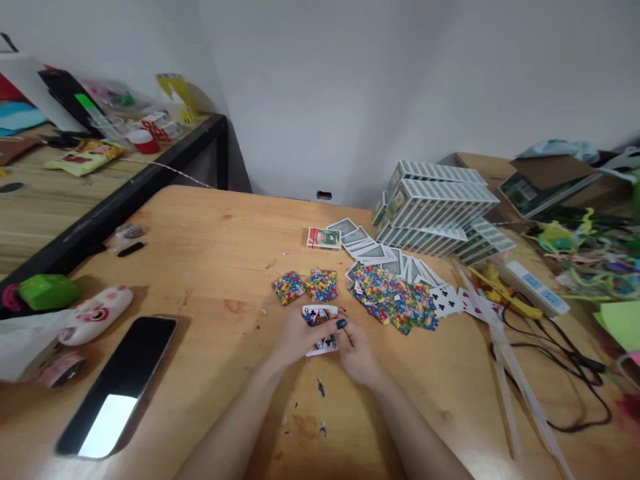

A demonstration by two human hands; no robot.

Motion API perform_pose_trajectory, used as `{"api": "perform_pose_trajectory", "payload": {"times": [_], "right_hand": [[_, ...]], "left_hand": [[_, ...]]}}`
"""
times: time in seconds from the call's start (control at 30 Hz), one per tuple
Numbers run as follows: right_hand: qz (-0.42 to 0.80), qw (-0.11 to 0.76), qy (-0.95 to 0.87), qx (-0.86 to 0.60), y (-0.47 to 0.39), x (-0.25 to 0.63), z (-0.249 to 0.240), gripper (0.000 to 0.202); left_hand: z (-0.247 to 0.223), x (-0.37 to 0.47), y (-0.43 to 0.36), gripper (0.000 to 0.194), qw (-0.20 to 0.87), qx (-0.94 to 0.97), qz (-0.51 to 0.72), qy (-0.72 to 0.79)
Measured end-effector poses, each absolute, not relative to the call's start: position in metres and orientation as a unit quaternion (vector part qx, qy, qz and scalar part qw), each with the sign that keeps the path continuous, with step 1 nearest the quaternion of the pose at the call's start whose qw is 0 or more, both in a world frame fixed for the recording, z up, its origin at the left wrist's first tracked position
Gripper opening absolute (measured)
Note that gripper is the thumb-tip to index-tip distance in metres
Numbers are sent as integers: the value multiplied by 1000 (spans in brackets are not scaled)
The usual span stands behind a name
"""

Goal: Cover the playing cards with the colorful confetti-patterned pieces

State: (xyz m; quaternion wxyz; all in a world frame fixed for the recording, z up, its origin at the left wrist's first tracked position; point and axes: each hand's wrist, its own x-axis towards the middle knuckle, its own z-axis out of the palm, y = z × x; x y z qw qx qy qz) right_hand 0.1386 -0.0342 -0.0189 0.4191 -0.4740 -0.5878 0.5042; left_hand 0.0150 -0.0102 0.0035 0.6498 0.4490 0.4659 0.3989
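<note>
A face-up queen of clubs playing card (320, 312) is held low over the wooden table. My left hand (296, 339) grips it from the left, with the thumb, which has a dark green nail, lying across its face. At its right edge, the fingers of my right hand (356, 348) are pinched together against the card; the fingertips are partly hidden. Just beyond my hands lie two small squares with a multicoloured pattern, one on the left (289, 288) and one on the right (323, 285). A spread heap of similar multicoloured pieces (395, 297) is to their right.
Face-down playing cards (373, 253) fan out behind the heap, beside a red-and-green card box (324, 238). Stacked card boxes (440, 203) stand at the back right. A phone (120, 383) lies left; clear plastic strips (515, 373), a black cable (575, 360) and a power strip (537, 287) lie right.
</note>
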Motion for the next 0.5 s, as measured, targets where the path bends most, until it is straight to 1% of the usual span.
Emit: {"api": "perform_pose_trajectory", "payload": {"times": [0.07,0.17,0.37,0.5], "right_hand": [[497,422,-588,-478,-35,136,-19,29],[493,421,-590,-481,-35,135,-19,27],[483,381,-633,-470,-36,138,-21,22],[498,366,-647,-446,-37,142,-23,17]], "left_hand": [[1,17,-11,28,666,419,391,477],[-2,20,-11,24,662,386,410,494],[-1,20,-11,23,656,342,429,519],[-1,21,-11,23,652,324,445,521]]}}
